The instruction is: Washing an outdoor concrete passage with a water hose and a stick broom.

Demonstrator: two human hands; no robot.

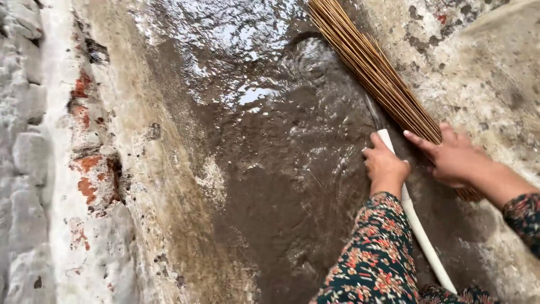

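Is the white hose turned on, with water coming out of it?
On. A thin jet leaves the tip of the white hose, held by the left hand, and the muddy ground ahead is wet and glistening.

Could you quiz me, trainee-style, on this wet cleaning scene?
1. True or false: the left hand grips a white hose.
2. Multiple choice: the right hand holds the stick broom by A) its spread far end, B) its bundled near end, C) not at all.
3. Fill in: water from the hose wets the ____ ground beside a whitewashed wall with red brick showing.

Key: 1 true; 2 B; 3 muddy.
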